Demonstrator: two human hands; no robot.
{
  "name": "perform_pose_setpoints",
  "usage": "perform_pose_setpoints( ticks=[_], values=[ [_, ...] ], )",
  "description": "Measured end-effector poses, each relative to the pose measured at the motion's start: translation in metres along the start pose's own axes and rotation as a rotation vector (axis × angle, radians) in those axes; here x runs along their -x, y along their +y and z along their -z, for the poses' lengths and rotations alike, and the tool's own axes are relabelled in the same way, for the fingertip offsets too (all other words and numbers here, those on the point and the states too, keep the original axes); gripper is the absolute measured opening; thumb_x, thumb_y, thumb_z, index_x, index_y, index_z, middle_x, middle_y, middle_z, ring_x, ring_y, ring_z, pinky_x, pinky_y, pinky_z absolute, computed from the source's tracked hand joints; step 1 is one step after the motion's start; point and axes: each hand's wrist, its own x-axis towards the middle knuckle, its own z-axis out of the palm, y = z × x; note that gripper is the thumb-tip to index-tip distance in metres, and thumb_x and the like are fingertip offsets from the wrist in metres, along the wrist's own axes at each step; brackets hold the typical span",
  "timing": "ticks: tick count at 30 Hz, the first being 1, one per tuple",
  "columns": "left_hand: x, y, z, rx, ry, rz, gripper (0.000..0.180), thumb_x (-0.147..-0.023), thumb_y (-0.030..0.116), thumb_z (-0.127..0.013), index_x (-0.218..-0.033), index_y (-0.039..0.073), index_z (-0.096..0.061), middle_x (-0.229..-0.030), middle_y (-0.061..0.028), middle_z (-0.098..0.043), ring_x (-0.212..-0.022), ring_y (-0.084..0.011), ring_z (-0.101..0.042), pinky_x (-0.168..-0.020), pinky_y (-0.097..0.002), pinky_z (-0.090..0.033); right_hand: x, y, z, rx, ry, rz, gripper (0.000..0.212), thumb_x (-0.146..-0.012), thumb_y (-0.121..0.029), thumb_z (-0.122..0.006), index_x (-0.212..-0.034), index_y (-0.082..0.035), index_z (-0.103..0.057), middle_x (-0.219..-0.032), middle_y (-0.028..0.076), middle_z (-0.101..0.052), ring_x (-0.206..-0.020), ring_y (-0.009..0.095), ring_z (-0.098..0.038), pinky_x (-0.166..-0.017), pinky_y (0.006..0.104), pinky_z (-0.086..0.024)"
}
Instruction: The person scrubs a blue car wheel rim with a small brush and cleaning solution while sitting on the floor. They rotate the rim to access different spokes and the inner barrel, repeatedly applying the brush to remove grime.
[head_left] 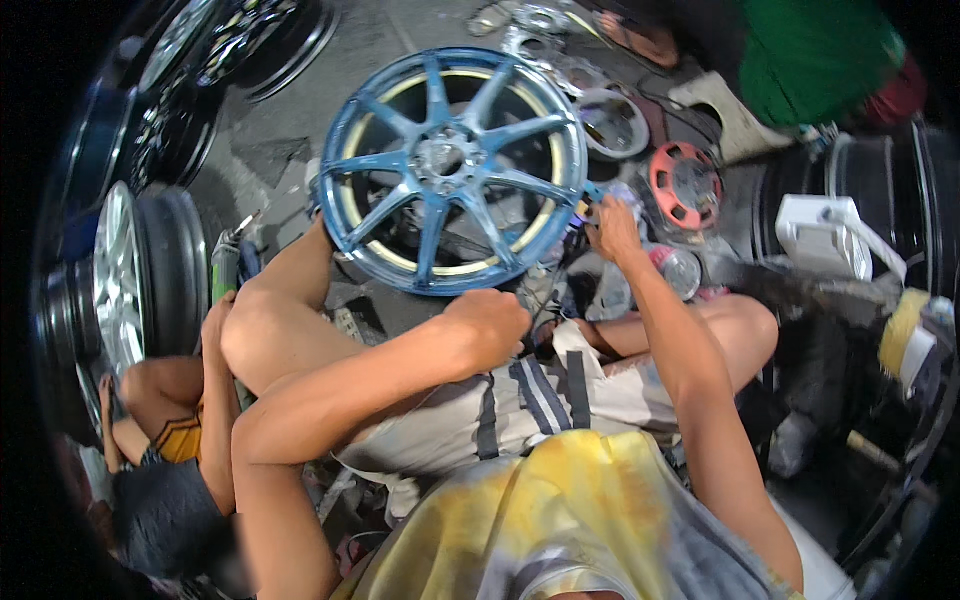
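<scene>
A blue multi-spoke alloy wheel (437, 212) with a pale cream inner ring lies face up in front of me, between my knees. Its hub looks worn to bare grey metal. My right hand (612, 232) is beside the wheel's right edge, fingers closed around a small blue piece (594, 190) whose kind I cannot make out. Just below the wheel's near edge, my left hand (488, 322) is curled closed over my lap. Whatever it holds, if anything, is hidden by the fingers.
A red disc with holes (685, 185), a white tub (612, 125) and a can (676, 270) sit to the right. Silver wheels (120, 275) stand at left, dark wheels (890, 180) at right. Another person (175, 500) sits left, near a green tool (224, 270); someone in green (815, 60) is far right.
</scene>
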Motion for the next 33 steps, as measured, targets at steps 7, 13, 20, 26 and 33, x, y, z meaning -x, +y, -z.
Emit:
perform_pose_setpoints(
  ticks=[7,13,20,26,33],
  values=[
    [-0.003,0.018,-0.006,-0.144,-0.103,0.180,0.020,-0.087,0.014,-0.075,-0.103,0.004,-0.082,-0.112,-0.0177,-0.078,-0.109,-0.0332,-0.074,-0.087,-0.0446,-0.057,-0.002,-0.017,-0.062,0.020,-0.122,-0.023,0.040,-0.084,-0.017,-0.074,-0.122,-0.007,-0.075,-0.141,0.020,-0.060,-0.134,0.039,-0.054,-0.110,0.0514,-0.049],
    [0.003,0.025,-0.003,-0.202,-0.066,0.125,0.020,-0.087,0.016,-0.075,-0.104,0.007,-0.083,-0.109,-0.0144,-0.078,-0.106,-0.0293,-0.074,-0.082,-0.0413,-0.055,0.006,-0.008,-0.044,-0.068,0.128,-0.031,0.040,-0.089,-0.025,-0.082,-0.121,-0.002,-0.071,-0.120,0.025,-0.067,-0.111,0.045,-0.065,-0.097,0.0518,-0.053],
    [0.007,0.050,-0.003,-0.157,-0.052,0.015,0.022,-0.087,0.018,-0.077,-0.104,0.007,-0.083,-0.108,-0.0132,-0.079,-0.106,-0.0298,-0.074,-0.082,-0.0433,-0.054,0.012,-0.018,-0.008,-0.219,0.255,-0.164,0.035,-0.084,-0.023,-0.087,-0.096,0.003,-0.066,-0.098,0.028,-0.071,-0.096,0.050,-0.068,-0.083,0.0547,-0.053],
    [0.020,0.063,-0.017,-0.142,-0.319,-0.117,0.035,-0.086,0.019,-0.078,-0.116,0.002,-0.081,-0.125,-0.0206,-0.077,-0.120,-0.0397,-0.072,-0.100,-0.0585,-0.056,0.009,-0.010,-0.001,-0.335,0.221,-0.254,0.032,-0.093,-0.025,-0.078,-0.104,0.004,-0.068,-0.095,0.030,-0.073,-0.093,0.050,-0.071,-0.083,0.0536,-0.054],
    [0.028,0.066,-0.026,-0.180,-0.323,-0.127,0.051,-0.081,0.024,-0.086,-0.129,0.007,-0.078,-0.132,-0.0196,-0.074,-0.125,-0.0417,-0.069,-0.103,-0.0683,-0.052,0.018,-0.008,0.060,-0.666,0.333,-0.199,0.030,-0.100,-0.024,-0.073,-0.103,0.005,-0.067,-0.090,0.018,-0.071,-0.075,0.027,-0.066,-0.074,0.0402,-0.053]
  ],
)
